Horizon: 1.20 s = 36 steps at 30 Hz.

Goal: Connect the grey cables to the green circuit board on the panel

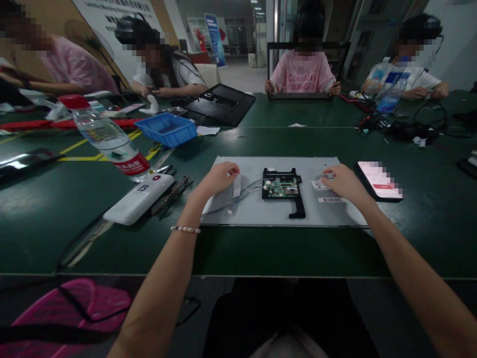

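Grey, apparently sheet metal: one flat panel [257,215], lying on the green table [298,253] beneath the circuit board [281,188] and stretching well past it on both sides. Probably stiff across its face, moderately heavy for its thinness, and smooth enough to slip from dry fingers. Likely fragile at the circuit board itself, bare and open to knocks; likewise around the black bracket [298,206] framing it and the grey cables [246,191] running out to its left. Best to take hold by the two short edges, well left and right of the circuit board, keeping the panel level and free of twisting. To the left of the circuit board, left hand [222,177] with fingers curled together at the top of a white strip [237,187]; to the right, right hand [340,180] with fingertips gathered over a white label [319,186]. Cannot tell at either place between pinching and merely touching.
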Motion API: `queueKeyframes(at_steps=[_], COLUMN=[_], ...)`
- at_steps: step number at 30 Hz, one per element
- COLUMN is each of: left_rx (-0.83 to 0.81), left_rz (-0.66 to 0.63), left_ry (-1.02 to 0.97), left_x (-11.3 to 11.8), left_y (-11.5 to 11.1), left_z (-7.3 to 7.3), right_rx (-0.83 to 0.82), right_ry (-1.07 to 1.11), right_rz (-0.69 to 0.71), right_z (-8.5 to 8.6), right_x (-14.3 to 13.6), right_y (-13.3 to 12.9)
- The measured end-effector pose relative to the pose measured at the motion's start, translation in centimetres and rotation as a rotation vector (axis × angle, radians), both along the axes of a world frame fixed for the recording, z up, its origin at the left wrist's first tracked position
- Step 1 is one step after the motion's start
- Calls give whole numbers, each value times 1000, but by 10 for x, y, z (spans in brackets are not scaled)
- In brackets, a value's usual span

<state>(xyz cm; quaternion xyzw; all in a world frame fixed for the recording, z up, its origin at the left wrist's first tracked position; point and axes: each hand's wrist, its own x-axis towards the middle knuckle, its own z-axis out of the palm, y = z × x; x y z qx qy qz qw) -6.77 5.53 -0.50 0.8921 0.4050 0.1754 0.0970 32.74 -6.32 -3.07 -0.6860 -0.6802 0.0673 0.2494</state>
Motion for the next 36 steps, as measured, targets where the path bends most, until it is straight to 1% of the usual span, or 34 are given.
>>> queueKeyframes(at_steps=[2,3,6,9,11,12,16,20,24,26,29,32,34,36], left_rx=[32,59,156,218,235,238,234,234,254,272,288,303,318,329], left_rz=[32,47,65,68,73,73,51,36,31,25,11,-15,-38,-71], left_ry=[22,31,69,114,143,158,208,240,268,278,279,267,260,254], left_x=[3,5,14,25,31,33,38,40,40,41,43,49,53,57], left_y=[-2,-4,-12,-20,-24,-26,-31,-33,-35,-36,-40,-44,-48,-52], left_z=[-1,-1,2,5,5,5,6,7,9,11,14,16,17,18], right_rx=[52,77,135,153,147,147,97,44,80,125,178,167,142,104], right_ry=[0,11,46,15,-20,-32,-60,-71,-79,-79,-102,-164,-185,-175], right_rz=[15,44,194,355,457,486,511,466,386,343,273,221,204,219], right_z=[1,4,15,23,24,23,14,9,16,22,29,24,15,7], right_x=[-6,-12,-35,-65,-84,-93,-120,-131,-124,-112,-85,-57,-43,-34], right_y=[0,1,7,22,37,44,71,83,79,71,55,38,29,24])
